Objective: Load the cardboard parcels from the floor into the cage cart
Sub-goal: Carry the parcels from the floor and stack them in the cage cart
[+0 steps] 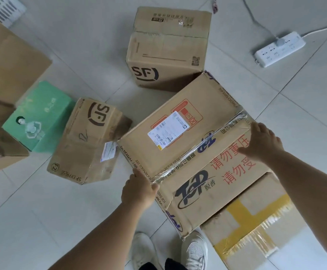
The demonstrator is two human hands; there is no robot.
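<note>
A large cardboard box (188,145) with a white shipping label, red characters and a taped seam lies in front of me. My left hand (138,190) grips its near left edge at the tape seam. My right hand (262,142) holds the box's right edge, its fingers wrapped over the side. Under that box's near right corner lies a parcel with yellow tape (256,227). A small dented SF box (88,141) sits to the left on the floor, and a taller SF box (168,47) stands beyond. The cage cart is out of view.
A green box (40,115) lies at the left beside big cardboard cartons (6,75). A white power strip (279,48) with its cable lies on the tiled floor at the far right. My white shoes (168,250) stand below the large box.
</note>
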